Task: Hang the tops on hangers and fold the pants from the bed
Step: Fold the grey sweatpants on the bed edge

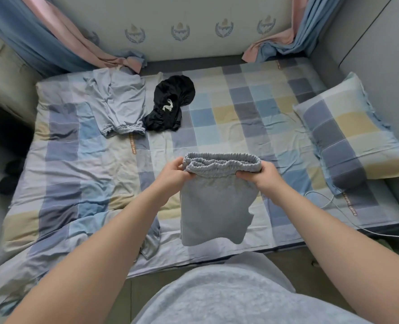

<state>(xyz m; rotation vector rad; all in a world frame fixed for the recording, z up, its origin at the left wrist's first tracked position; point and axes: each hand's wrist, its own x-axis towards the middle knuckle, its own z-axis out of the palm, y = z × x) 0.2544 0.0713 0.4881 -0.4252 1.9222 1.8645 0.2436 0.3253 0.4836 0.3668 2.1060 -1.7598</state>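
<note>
You stand at the near edge of a bed covered with a rumpled checked sheet in blue, grey and pale yellow squares [217, 118]. A matching checked pillow [348, 136] lies at its right end. A pale wall printed with a row of crest emblems [193, 10] runs along the far side. Blue and pink curtains bunch onto the bed in the far-left corner [30, 36] and the far-right corner [287, 43]. A thin white cable [329, 199] trails over the near-right part of the sheet.

Both of your bare forearms reach forward over the middle of the bed. Your left hand [172, 174] has its grip closed on the left end of an elastic waistband, fingers curled round the gathered cloth. Your right hand [263, 176] grips the right end the same way, with the thumb on the near side.

The soft grey knit pants [214, 206] hang between your hands above the near-middle of the bed. The waistband is on top and runs left to right. The long axis drops from it towards you, and the loose lower edge hangs over the near border of the sheet.

On the far-left part of the bed lies a crumpled light blue garment with a gathered hem [116, 101]. A bunched black garment with a white tag [170, 104] lies just to its right, and the two touch at their near edges.
</note>
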